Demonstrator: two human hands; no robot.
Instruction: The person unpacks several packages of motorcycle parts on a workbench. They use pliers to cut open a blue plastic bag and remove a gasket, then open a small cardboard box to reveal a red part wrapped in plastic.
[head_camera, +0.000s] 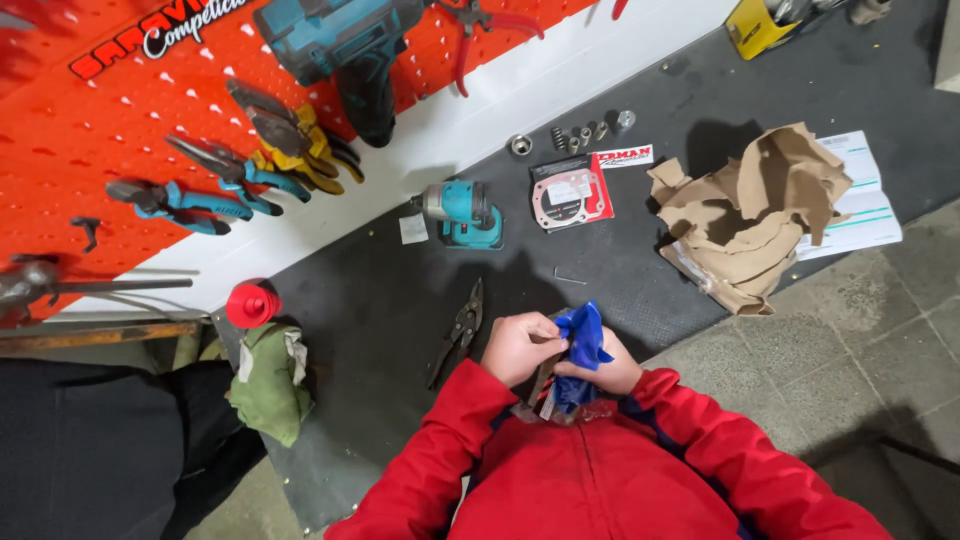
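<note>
Head view: both hands meet close at the chest, left hand (518, 347) pinching a slim metal part (541, 380), right hand (600, 372) wrapped round the blue cloth (581, 340) bunched against it; tin snips (459, 330) lie on the dark mat (380, 300) nearby.

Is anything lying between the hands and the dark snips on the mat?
Nothing visible. The left hand and right hand hold a blue cloth and a small dark part. The snips lie just beside the left hand on bare black mat.
</note>
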